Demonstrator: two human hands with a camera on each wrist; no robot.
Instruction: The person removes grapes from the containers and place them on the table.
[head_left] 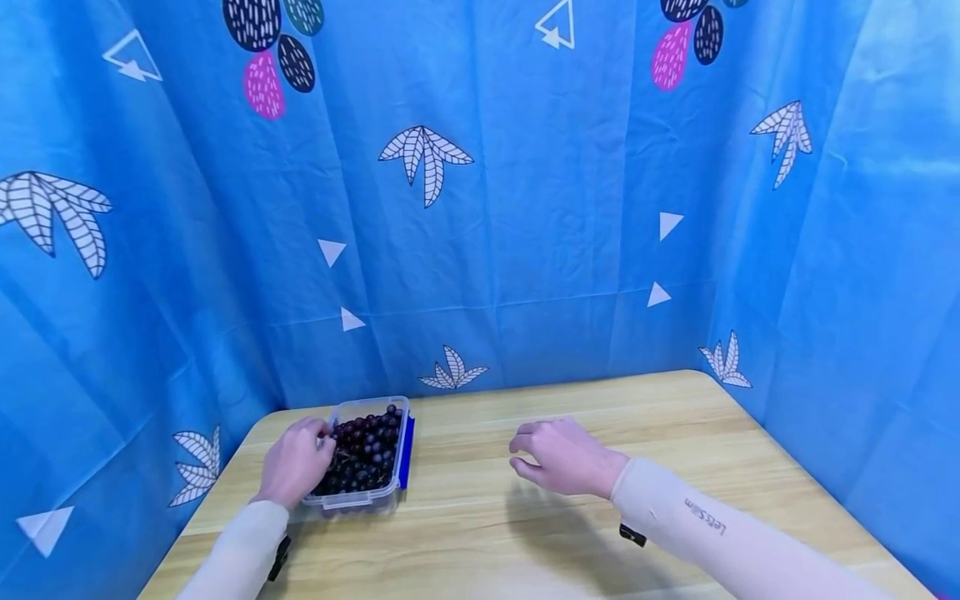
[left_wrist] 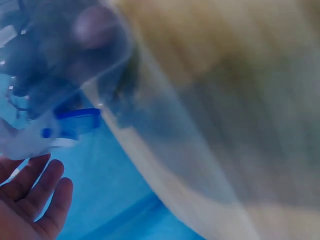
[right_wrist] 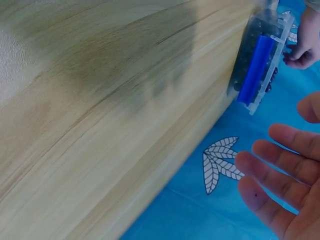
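A clear plastic container [head_left: 352, 500] full of dark grapes [head_left: 367, 446] stands at the left of the table. My left hand [head_left: 296, 458] is at its left rim, with thumb and forefinger bent toward the fruit. Small dark grapes show close to those fingertips in the right wrist view, but I cannot tell whether one is pinched. In the left wrist view, the other fingers [left_wrist: 42, 195] are loosely bent below the container's pale rim. My right hand [head_left: 566, 457] hovers over the table to the right, its fingers [right_wrist: 285, 175] spread loosely with nothing held.
The wood-grain table [head_left: 465, 508] has rounded far corners. A blue latch [head_left: 407, 454] runs along the container's right side. Blue patterned curtains [head_left: 525, 208] hang behind the table and along both sides. Each sleeve has a dark strap at the wrist.
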